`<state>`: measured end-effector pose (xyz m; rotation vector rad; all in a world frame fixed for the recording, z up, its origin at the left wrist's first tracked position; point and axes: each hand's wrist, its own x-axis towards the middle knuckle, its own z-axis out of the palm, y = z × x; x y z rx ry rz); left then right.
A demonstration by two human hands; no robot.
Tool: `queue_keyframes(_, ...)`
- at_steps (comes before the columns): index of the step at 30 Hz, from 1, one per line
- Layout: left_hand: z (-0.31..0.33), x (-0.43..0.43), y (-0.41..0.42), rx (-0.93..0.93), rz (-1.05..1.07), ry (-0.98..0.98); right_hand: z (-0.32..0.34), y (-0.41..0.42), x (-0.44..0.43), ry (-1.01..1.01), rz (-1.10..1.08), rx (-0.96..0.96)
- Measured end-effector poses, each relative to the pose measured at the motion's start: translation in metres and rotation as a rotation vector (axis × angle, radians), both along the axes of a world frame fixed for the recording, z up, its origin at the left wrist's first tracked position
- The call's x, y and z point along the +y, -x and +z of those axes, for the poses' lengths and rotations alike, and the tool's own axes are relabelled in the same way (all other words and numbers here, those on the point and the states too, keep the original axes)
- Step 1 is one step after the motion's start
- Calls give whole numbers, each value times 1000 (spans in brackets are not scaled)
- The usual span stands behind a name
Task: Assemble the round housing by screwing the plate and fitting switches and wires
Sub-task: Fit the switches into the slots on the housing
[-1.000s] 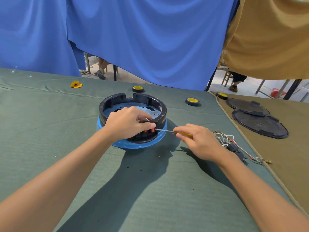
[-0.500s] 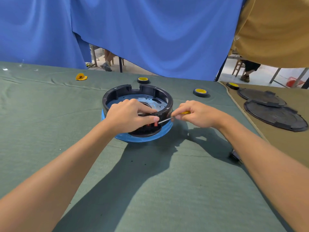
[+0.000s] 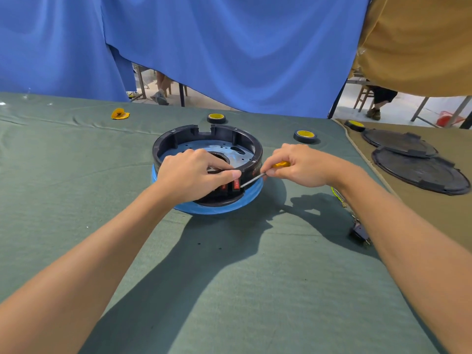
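1 head-worn view, forward and down, close-up

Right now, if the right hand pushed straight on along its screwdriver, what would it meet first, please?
Probably the red switch in the housing wall: the screwdriver in the right hand has its tip beside it. The left hand has its thumb just above; depth is unclear.

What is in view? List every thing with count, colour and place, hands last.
round housing: 1, black, centre, on blue base
plate: 1, grey, inside housing
switches: 2 seen, red, housing's near wall
screwdriver: 1, yellow handle, tip by the switches
tape rolls: 3, black and yellow, far side
covers: 2, black, right on tan cloth
wires: 1 bundle, mixed, beneath right forearm
scrap: 1, yellow, far left
left hand: 1, grips housing's near wall
right hand: 1, holds screwdriver
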<state>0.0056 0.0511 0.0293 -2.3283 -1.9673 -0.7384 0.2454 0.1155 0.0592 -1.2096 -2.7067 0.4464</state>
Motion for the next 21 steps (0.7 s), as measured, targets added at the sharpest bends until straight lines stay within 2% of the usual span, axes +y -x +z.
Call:
queue_keyframes(2, 1, 2, 2, -3, -12, 37, 1, -8, -10, 59, -62, 26)
queue_keyframes(4, 1, 4, 3, -28, -20, 66, -3, -8, -26, 117, -149, 203)
queue_keyframes(7, 3, 7, 4, -17, -41, 105, -19, 14, -55, -2, -264, 454)
queue_keyframes(9, 5, 7, 6, -10, -68, 149, -30, 34, -70, -108, -304, 534)
queue_keyframes(13, 8, 6, 9, -39, -91, 194, -46, 63, -80, -191, -410, 428)
queue_keyframes(18, 7, 3, 8, -5, -91, 158, -54, 73, -89, -400, -513, 381)
queue_keyframes(21, 8, 1, 11, 25, -135, 154, -52, 67, -95, -471, -499, 396)
